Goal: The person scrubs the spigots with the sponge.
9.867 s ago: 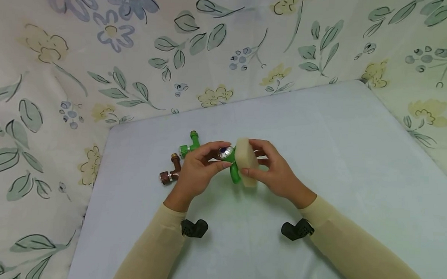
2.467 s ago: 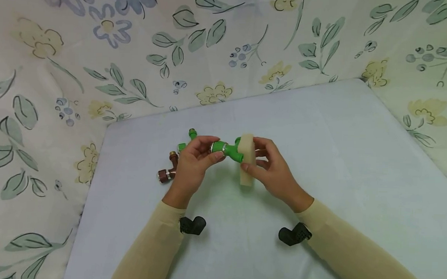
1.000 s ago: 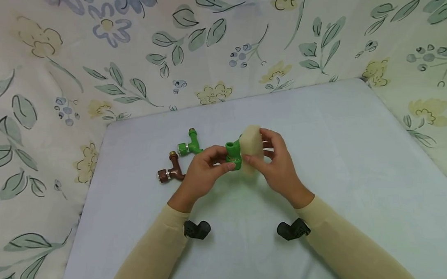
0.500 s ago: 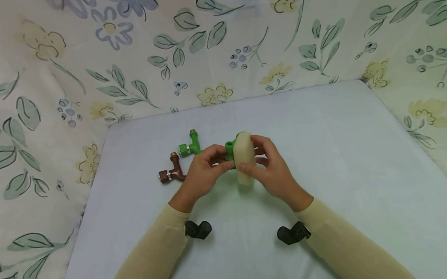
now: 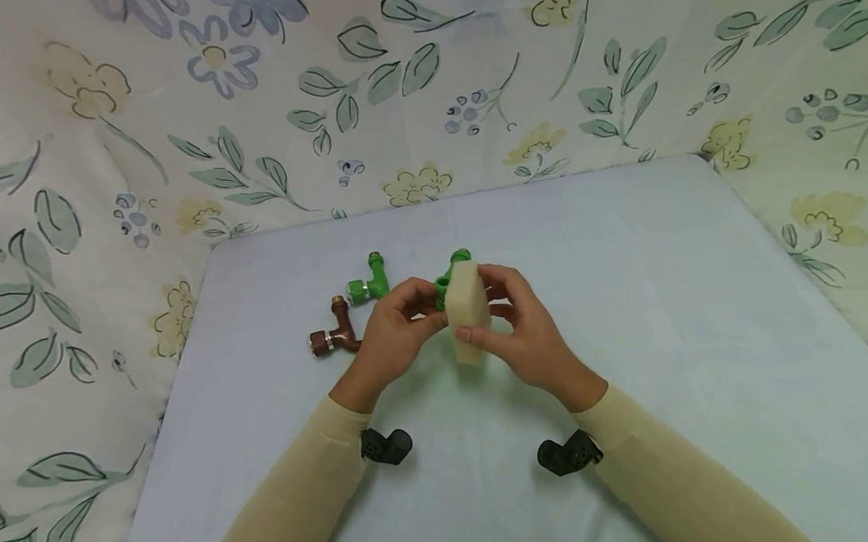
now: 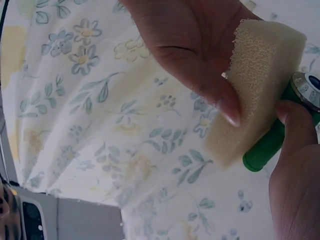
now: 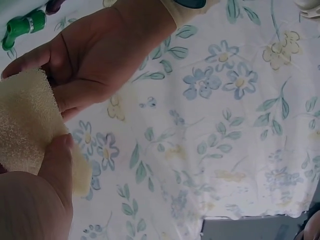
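Observation:
A green water tap is in my left hand, pinched between thumb and fingers, above the white table. My right hand grips a cream-coloured block sponge by its right side, thumb on the near face. The sponge lies against the tap and covers much of it in the head view. From the left wrist, the tap's green body and silver-ringed handle with a dark cap show beside the porous sponge. In the right wrist view the sponge hides the held tap.
Left of my hands, a second green tap lies on the white table. Nearer to me is a brown tap, partly behind my left hand. Flowered cloth rises behind the table and along its left side.
The held tap has been turned over several ways; its handle, facing up earlier, is now hidden in the head view. Lately the sponge has shifted left and down over the tap. The other taps stay put.

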Demonstrator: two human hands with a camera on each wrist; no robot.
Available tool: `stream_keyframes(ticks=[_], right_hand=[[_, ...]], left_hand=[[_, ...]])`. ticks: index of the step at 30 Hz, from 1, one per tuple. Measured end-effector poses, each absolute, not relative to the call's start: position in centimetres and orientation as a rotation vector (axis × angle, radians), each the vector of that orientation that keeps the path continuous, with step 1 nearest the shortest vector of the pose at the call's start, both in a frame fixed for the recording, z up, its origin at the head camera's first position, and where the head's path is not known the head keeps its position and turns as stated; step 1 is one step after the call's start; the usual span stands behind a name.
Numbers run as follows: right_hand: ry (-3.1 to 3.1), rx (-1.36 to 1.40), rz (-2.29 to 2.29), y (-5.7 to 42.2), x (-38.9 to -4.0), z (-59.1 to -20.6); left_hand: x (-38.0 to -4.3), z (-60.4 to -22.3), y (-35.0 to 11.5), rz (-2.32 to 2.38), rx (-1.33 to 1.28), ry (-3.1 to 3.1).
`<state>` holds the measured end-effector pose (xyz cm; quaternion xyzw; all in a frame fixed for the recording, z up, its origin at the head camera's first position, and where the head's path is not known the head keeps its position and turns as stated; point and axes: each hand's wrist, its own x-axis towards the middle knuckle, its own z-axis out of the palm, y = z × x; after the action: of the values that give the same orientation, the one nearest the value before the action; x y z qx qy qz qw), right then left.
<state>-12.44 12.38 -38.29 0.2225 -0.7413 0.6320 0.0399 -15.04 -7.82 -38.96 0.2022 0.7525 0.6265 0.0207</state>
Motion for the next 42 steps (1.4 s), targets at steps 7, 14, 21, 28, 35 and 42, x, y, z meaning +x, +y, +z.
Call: stream_keyframes(ticks=[7,14,21,28,35,42], right_hand=[[-2.296,0.580,1.940,13.1,-13.4,-38.8],[-2.304,0.535,1.910,13.8,-13.9,-39.0],[-2.339,0.397,1.899,14.1,-14.1,-38.9],[-2.331,0.492,1.943,13.7,-13.5,-39.2],[-2.334,0.565,1.971,13.2,-13.0,-39.1],[-2.243,0.712,2.051,12.7,-12.6,-38.8]], left_hand=[[-14.8,-38.7,-7.8,1.951,0.672,2.268],[-14.8,-38.7,-7.8,1.953,0.729,2.241],[-14.8,-38.8,-7.6,1.940,0.734,2.225],[-15.0,-39.2,-7.6,1.941,0.725,2.273],[-14.9,-39.1,-7.6,1.927,0.676,2.315],[-15.1,-39.1,-7.8,1.903,0.610,2.390]])
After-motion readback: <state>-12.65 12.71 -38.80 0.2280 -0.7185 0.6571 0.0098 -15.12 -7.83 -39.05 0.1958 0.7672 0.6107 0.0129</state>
